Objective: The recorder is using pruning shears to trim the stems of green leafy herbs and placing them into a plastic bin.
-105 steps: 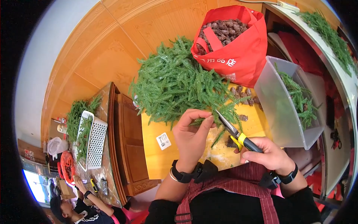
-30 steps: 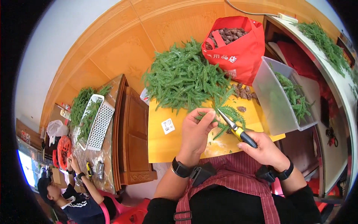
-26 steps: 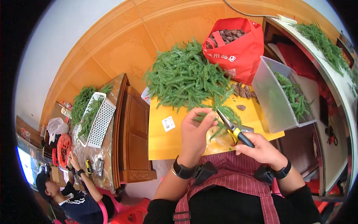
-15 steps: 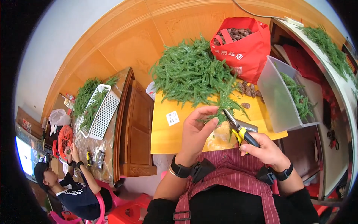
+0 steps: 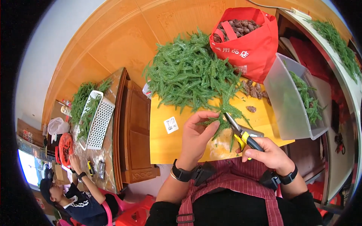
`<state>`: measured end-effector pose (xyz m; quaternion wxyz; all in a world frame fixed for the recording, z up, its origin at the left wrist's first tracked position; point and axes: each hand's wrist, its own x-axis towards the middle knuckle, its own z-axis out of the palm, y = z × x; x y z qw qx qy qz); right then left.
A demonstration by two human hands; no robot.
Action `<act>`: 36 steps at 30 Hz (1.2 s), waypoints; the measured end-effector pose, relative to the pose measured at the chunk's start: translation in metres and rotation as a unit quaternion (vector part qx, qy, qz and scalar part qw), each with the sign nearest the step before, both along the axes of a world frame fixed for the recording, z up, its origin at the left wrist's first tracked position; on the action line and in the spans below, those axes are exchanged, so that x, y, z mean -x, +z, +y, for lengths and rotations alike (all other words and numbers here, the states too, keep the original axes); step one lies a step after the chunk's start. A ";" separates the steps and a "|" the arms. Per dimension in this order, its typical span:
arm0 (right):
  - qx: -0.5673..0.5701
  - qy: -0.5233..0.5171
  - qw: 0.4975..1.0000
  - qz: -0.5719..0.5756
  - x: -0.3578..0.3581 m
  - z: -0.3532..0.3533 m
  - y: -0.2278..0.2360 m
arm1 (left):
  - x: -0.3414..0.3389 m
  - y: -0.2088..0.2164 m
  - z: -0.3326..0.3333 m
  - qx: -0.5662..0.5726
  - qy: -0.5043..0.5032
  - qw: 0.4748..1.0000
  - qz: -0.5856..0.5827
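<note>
My left hand [image 5: 196, 132] pinches a green fir-like sprig [image 5: 227, 101] between thumb and fingertips over the near part of the yellow board. In my right hand [image 5: 270, 153] are snips [image 5: 250, 140] with black and yellow handles, the fingers wrapped round the grips. Their silver blades point up and left into the sprig, close beside my left fingertips. Leaves partly cover the blade tips, so whether they touch the stem I cannot tell. Just beyond my hands lies a big heap of green sprigs [image 5: 188, 71] on the yellow board [image 5: 160, 145].
A red bag [image 5: 260, 45] of pine cones stands behind loose pine cones [image 5: 253, 90]. At the right is a clear plastic bin [image 5: 277, 98] holding sprigs. On the left table, a white perforated basket [image 5: 101, 126] sits near a seated co-worker [image 5: 85, 203] beside a red bag.
My view has shifted slightly, and both hands keep nearly the same hold on the sprig and snips. The co-worker's hand has moved nearer the red bag on the left table.
</note>
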<state>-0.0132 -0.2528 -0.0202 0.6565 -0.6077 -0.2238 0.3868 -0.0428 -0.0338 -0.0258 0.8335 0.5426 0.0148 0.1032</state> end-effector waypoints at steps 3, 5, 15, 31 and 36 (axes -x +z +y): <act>-0.023 0.011 1.000 0.016 -0.010 0.001 -0.004 | -0.010 0.000 -0.001 -0.036 0.016 0.999 -0.020; -0.007 0.013 1.000 -0.001 -0.016 -0.002 -0.002 | -0.016 -0.003 0.003 -0.025 0.008 0.999 -0.020; 0.090 -0.033 0.995 0.027 -0.039 -0.030 0.001 | -0.025 0.004 0.032 -0.160 0.057 0.985 -0.003; 0.337 -0.166 0.790 -0.485 -0.068 -0.014 -0.053 | -0.032 -0.002 0.036 -0.646 0.114 0.740 -0.150; 0.340 -0.118 0.813 -0.458 -0.071 -0.018 -0.062 | -0.035 -0.023 0.033 -0.716 0.046 0.695 -0.044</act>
